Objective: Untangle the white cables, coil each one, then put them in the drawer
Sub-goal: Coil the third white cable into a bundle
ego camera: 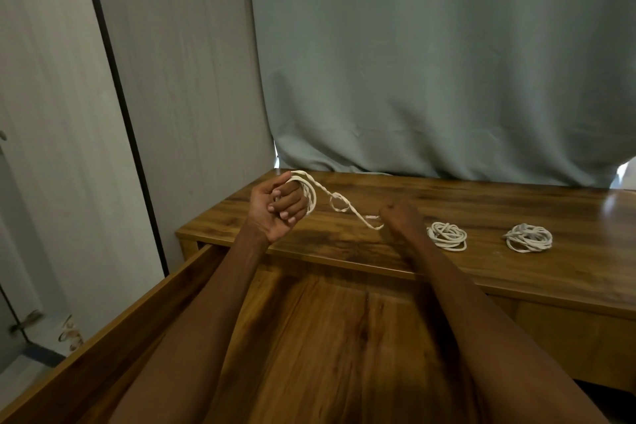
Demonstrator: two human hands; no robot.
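Note:
My left hand (277, 208) is raised over the desk's left end, fingers curled round several loops of a white cable (339, 200). The cable's free length runs right, twisted on itself, to my right hand (401, 218), which pinches its end in a closed fist just above the desk top. Two coiled white cables lie on the desk to the right: one coil (447, 236) beside my right hand, another coil (528, 238) further right. The open wooden drawer (113, 330) sits below my forearms, with nothing visible inside it.
The wooden desk (481, 262) stands against a grey-green curtain (430, 62). A pale wall panel with a dark strip (113, 72) rises at the left. The floor and a small patterned object (70, 334) show at the lower left.

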